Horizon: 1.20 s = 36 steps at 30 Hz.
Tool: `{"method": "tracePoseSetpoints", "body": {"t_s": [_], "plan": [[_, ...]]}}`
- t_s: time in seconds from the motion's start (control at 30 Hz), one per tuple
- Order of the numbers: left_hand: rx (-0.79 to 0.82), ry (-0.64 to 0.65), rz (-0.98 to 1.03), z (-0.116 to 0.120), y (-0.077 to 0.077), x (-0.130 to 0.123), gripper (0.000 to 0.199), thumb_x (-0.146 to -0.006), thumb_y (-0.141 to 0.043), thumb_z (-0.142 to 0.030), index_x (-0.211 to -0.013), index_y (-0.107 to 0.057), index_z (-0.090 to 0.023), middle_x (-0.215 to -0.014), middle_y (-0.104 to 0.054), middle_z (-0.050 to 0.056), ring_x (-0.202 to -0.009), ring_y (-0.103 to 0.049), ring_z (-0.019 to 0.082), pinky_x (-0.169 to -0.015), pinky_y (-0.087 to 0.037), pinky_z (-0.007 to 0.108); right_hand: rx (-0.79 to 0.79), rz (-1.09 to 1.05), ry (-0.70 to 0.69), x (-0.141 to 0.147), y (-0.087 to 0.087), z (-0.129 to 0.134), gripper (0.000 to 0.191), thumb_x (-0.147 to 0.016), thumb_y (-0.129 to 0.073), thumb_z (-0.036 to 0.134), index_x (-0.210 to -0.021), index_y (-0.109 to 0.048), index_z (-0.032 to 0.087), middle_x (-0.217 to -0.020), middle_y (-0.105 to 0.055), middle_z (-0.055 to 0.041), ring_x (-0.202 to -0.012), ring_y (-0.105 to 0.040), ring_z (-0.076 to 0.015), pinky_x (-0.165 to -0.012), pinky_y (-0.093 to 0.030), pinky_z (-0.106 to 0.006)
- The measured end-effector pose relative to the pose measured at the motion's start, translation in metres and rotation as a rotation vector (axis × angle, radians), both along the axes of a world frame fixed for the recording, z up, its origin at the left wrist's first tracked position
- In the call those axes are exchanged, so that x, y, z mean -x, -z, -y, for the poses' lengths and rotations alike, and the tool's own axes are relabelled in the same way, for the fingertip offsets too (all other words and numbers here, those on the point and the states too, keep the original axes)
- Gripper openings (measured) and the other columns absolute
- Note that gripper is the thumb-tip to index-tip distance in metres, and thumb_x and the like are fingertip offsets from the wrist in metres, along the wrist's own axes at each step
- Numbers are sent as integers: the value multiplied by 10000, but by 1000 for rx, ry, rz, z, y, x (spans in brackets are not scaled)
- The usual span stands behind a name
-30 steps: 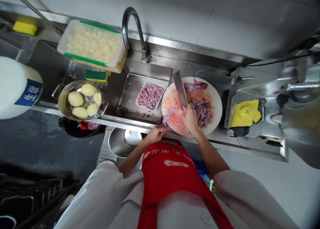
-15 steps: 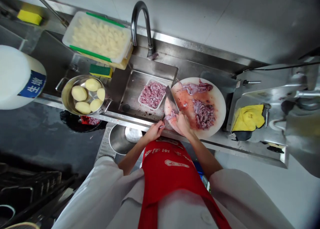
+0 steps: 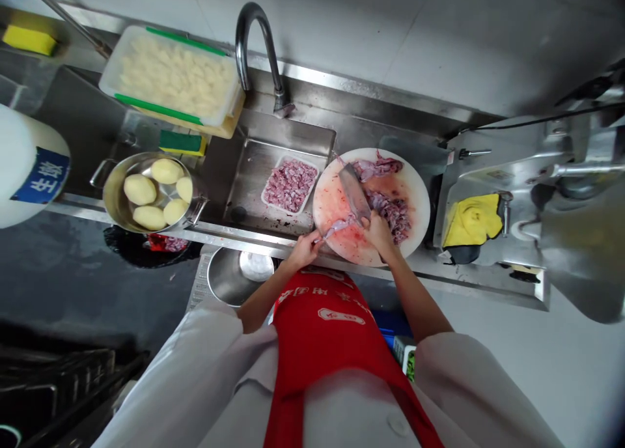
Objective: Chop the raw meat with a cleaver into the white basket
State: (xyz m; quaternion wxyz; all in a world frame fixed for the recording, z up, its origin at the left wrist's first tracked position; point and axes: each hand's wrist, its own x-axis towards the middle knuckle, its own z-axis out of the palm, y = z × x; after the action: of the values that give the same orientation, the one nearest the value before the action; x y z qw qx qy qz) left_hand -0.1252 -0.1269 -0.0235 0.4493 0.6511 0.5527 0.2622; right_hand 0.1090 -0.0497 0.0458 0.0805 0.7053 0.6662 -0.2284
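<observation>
My right hand (image 3: pixel 379 234) is closed round the handle of a cleaver (image 3: pixel 355 193), its wide blade tilted over a round white cutting board (image 3: pixel 325 197). A thin strip of raw meat (image 3: pixel 339 226) stretches across the board's near left edge. My left hand (image 3: pixel 305 249) pinches the strip's left end just off the board; its other end lies by the blade. A pile of raw meat strips (image 3: pixel 395 215) is partly hidden behind the cleaver and my right hand. More raw meat (image 3: pixel 378 167) lies at the board's far side.
A white tray of chopped meat (image 3: pixel 290 184) stands in the sink (image 3: pixel 234 191). Left are a pot (image 3: pixel 111 197) of peeled potatoes, a sponge (image 3: pixel 183 142) and a lidded container (image 3: pixel 176 77). A faucet (image 3: pixel 243 44) rises behind. A yellow cloth (image 3: pixel 471 220) lies right.
My right hand and the cleaver have moved right across the board, away from my left hand. The strip between my hands now looks longer and straighter. The view has shifted slightly.
</observation>
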Motion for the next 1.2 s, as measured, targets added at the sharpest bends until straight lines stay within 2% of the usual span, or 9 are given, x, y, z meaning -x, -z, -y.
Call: {"method": "tracePoseSetpoints", "body": {"t_s": [0.17, 0.23, 0.3, 0.5, 0.7, 0.9, 1.0, 1.1, 1.2], "plan": [[17, -2, 14, 6, 3, 4, 188, -948, -540, -289, -796, -564, -181, -726, -588, -13, -693, -526, 125, -691, -409, 221, -272, 7, 56, 11, -48, 2, 441, -1040, -297, 355, -1276, -525, 61, -930, -711, -193, -862, -683, -310, -742, -475, -366], [16, -12, 27, 5, 3, 3, 195, -949, -542, -309, -807, -580, -180, -733, -594, -12, -699, -532, 127, -689, -411, 224, -340, 9, 78, 18, -60, 7, 484, -1045, -266, 379, -1315, -494, 49, -951, -702, -206, -887, -677, -323, -755, -476, -382], [4, -21, 45, 4, 3, 3, 197, -945, -551, -323, -819, -601, -180, -759, -617, 0, -716, -549, 134, -693, -419, 231, -310, 11, 89, 24, -57, 13, 483, -1049, -272, 380, -1323, -493, 50, -976, -700, -211, -919, -674, -319, -767, -470, -371], [15, -51, 71, 4, 6, 18, 190, -928, -574, -328, -868, -673, -178, -799, -677, 25, -742, -599, 151, -688, -456, 246, 87, 7, 51, 22, -17, 15, 313, -1023, -398, 229, -1220, -563, 49, -984, -714, -192, -917, -686, -259, -757, -433, -303], [18, -91, 133, 8, 13, 20, 184, -913, -592, -322, -908, -704, -176, -834, -697, 31, -748, -621, 146, -687, -468, 247, -157, 6, 76, 23, -38, 14, 437, -1063, -305, 349, -1318, -511, 59, -1025, -700, -195, -955, -675, -280, -798, -458, -332], [64, -107, 144, 9, 12, 12, 196, -902, -609, -332, -830, -688, -167, -770, -688, 20, -715, -609, 141, -684, -471, 248, 159, 12, 84, 56, -15, 29, 348, -1054, -355, 257, -1225, -576, 49, -1043, -718, -202, -959, -689, -251, -786, -460, -298], [107, -136, 167, 9, 13, 11, 207, -901, -617, -356, -851, -689, -169, -781, -704, 20, -714, -625, 143, -672, -477, 248, 127, 13, 37, 51, -22, 26, 330, -1049, -368, 271, -1210, -589, 87, -1016, -725, -173, -948, -691, -241, -779, -462, -285], [137, -167, 216, 10, 16, 11, 236, -899, -628, -399, -873, -685, -171, -800, -717, 25, -723, -644, 149, -667, -487, 249, -16, 22, 62, 50, -38, 30, 413, -1062, -309, 328, -1296, -535, 75, -993, -718, -183, -929, -692, -265, -779, -478, -312], [159, -186, 247, 11, 22, 12, 275, -887, -651, -444, -874, -679, -171, -766, -711, 25, -697, -643, 152, -646, -486, 250, 13, 8, 72, 61, -34, 41, 428, -1060, -323, 341, -1325, -505, 59, -1013, -714, -203, -932, -700, -276, -774, -489, -319]]}}
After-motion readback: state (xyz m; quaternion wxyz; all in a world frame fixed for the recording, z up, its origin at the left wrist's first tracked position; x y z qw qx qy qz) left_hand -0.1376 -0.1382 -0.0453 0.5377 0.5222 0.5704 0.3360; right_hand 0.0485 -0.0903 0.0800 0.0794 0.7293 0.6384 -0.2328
